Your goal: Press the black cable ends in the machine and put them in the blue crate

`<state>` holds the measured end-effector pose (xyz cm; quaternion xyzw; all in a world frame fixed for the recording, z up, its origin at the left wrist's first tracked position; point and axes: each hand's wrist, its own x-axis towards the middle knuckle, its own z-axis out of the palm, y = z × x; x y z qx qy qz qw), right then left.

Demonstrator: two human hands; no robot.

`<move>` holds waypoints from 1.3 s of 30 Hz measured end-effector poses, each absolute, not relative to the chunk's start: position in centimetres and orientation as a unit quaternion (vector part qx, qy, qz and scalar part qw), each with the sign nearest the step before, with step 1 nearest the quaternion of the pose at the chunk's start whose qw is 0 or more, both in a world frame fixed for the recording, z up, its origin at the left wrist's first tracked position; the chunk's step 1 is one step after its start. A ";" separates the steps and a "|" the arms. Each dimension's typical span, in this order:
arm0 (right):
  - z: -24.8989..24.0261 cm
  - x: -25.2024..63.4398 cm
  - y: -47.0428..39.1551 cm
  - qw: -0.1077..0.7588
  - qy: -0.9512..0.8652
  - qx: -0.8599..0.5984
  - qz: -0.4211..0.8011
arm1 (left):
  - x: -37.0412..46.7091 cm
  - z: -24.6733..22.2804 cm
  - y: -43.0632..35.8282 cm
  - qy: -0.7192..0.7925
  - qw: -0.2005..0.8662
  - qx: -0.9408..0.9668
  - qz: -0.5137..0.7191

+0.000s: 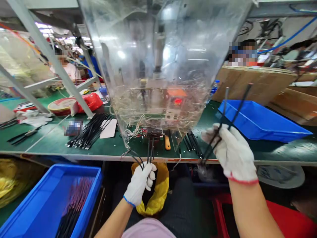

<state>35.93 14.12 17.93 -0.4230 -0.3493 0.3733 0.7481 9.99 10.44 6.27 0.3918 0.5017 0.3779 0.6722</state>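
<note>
My left hand [140, 181], in a white glove with a blue cuff, is closed on several thin black cables [149, 150] below the bench edge. Two of them run straight up to a small dark fixture [154, 132] under the clear plastic guard [158, 59]; others bend left to fine wire ends. At the right, above the bench, my gloved right hand [232, 150] grips a pair of black cables [241, 105] that slant up past the fingers. Its fingertips are somewhat blurred. More black cables [192, 142] lie on the bench between the fixture and this hand.
A pile of black cables [91, 132] lies left on the green bench [54, 138]. Blue bins stand low left [32, 201] and right [260, 119]. A wooden handle [167, 142] lies near the fixture. Under the edge hangs a yellow bag [162, 195]. People sit beyond.
</note>
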 end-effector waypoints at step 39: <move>6.2 21.3 18.4 0.448 -0.212 -0.412 0.765 | 6.8 4.0 5.9 0.444 0.765 -0.018 0.467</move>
